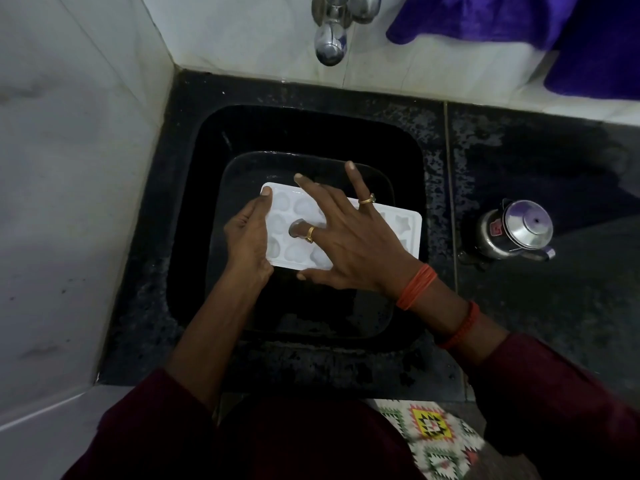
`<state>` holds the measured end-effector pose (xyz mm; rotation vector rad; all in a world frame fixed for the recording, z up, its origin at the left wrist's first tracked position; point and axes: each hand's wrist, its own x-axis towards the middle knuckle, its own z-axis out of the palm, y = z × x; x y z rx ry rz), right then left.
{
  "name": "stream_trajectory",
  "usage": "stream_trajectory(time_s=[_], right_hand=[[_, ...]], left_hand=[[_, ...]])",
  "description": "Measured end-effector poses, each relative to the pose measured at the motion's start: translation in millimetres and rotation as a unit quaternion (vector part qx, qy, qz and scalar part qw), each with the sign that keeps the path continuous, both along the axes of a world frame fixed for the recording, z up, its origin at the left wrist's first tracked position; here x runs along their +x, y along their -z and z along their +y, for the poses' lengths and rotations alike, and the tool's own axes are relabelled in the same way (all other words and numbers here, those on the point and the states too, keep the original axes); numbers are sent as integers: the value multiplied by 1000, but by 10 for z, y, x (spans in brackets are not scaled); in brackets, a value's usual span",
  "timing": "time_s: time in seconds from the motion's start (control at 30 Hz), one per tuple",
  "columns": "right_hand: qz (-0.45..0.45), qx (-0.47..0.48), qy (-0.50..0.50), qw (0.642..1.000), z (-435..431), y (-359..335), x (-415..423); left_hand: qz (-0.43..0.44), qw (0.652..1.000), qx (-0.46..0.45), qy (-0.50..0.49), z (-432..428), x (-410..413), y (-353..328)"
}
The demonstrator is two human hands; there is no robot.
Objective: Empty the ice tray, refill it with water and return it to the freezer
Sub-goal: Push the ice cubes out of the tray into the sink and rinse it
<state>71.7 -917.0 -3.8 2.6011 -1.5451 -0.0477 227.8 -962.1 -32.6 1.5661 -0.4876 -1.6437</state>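
A white ice tray (401, 223) with heart and star shaped cells is held level over a black dish (239, 168) inside the black sink (194, 150). My left hand (247, 237) grips the tray's left end, with the thumb on its far left corner. My right hand (353, 237) lies over the middle of the tray with fingers spread. One ringed finger bends down into a cell, and the thumb lies along the tray's near edge. The hand hides most of the cells, and I cannot tell whether they hold ice.
A steel tap (330, 39) juts from the tiled back wall above the sink. On the dark wet counter to the right stands a small steel kettle (516, 230). A purple cloth (519, 22) hangs at the upper right. White tile wall runs along the left.
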Motion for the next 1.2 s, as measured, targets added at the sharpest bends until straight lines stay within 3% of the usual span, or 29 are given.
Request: stream_trajectory(time_s=[0.63,1.2], right_hand=[[-17,-32,33,999,10,15,6],[-47,-43,30,998,53,69,6]], left_hand=[[-1,999,-46,10,42,10,-4],[14,1000,0,-22,-23,-37,-17]])
